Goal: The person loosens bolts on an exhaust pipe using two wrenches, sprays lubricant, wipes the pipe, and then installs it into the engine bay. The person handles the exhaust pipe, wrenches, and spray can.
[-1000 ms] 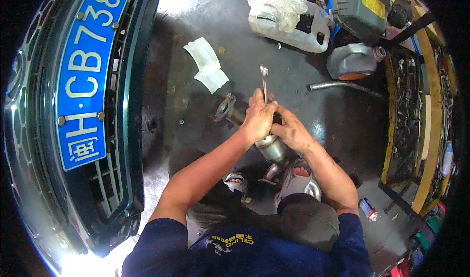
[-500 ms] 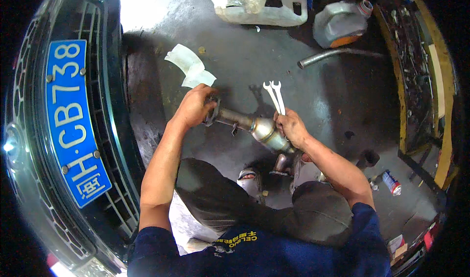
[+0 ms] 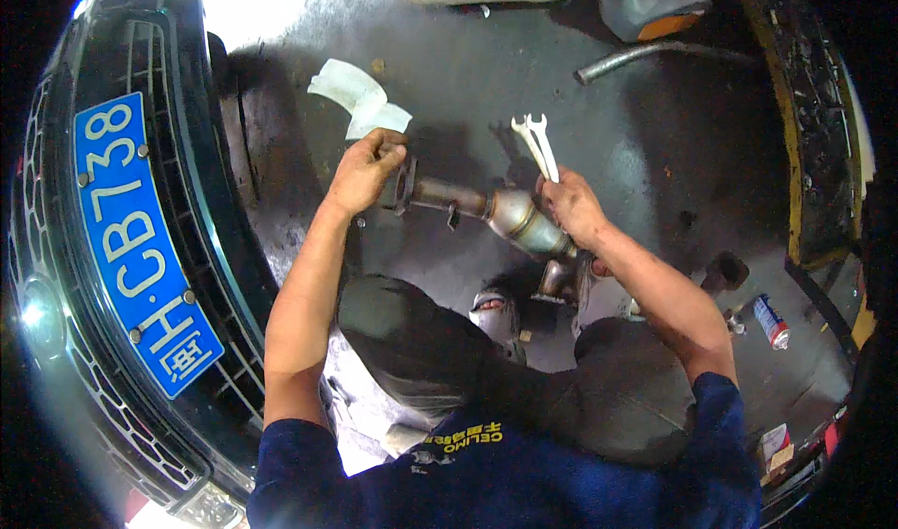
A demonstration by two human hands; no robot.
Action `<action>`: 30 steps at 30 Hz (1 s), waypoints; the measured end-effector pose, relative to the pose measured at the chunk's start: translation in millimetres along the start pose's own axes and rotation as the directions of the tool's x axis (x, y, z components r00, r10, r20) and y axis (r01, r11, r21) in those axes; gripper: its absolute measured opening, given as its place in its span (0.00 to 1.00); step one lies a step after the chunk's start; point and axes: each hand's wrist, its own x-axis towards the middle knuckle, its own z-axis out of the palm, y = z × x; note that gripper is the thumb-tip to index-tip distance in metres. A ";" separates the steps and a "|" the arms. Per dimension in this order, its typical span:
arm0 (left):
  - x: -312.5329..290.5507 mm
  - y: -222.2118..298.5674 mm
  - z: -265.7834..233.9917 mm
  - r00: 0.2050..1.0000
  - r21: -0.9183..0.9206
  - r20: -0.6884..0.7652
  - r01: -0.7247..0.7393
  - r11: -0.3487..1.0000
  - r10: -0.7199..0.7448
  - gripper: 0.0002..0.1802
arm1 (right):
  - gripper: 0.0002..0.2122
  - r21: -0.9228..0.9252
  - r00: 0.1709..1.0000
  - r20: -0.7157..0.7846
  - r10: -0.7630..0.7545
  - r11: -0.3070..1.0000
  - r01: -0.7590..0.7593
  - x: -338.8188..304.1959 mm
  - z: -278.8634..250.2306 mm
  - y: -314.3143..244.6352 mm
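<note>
A metal catalytic converter (image 3: 524, 222) lies slantwise in front of my knees, its pipe and flange (image 3: 406, 185) pointing left. My left hand (image 3: 367, 172) is beside that flange with a gap between them. Its thumb and fingertips are pinched together; whatever may be between them is too small to make out. Two pale open-ended wrenches (image 3: 535, 145) stick up from my right hand (image 3: 572, 206), which is closed round their lower ends just above the converter's body. A short bent pipe piece with a flange (image 3: 556, 284) shows below the converter, between my feet.
A car front with a blue plate (image 3: 150, 239) stands close on the left. Pale paper (image 3: 360, 97) lies on the floor beyond my left hand. Farther off are a metal tube (image 3: 636, 58) and a grey jug (image 3: 650, 3). A spray can (image 3: 772, 321) lies at the right.
My left hand has come off the flange and its fingers are now pinched. The right hand still grips the wrenches. The whole view has shifted slightly.
</note>
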 end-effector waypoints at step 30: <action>13.1 18.5 11.4 0.987 0.387 -0.069 0.159 0.908 -0.143 0.26 | 0.14 -0.188 0.997 -0.009 -0.076 0.979 0.073 1.5 -9.1 25.7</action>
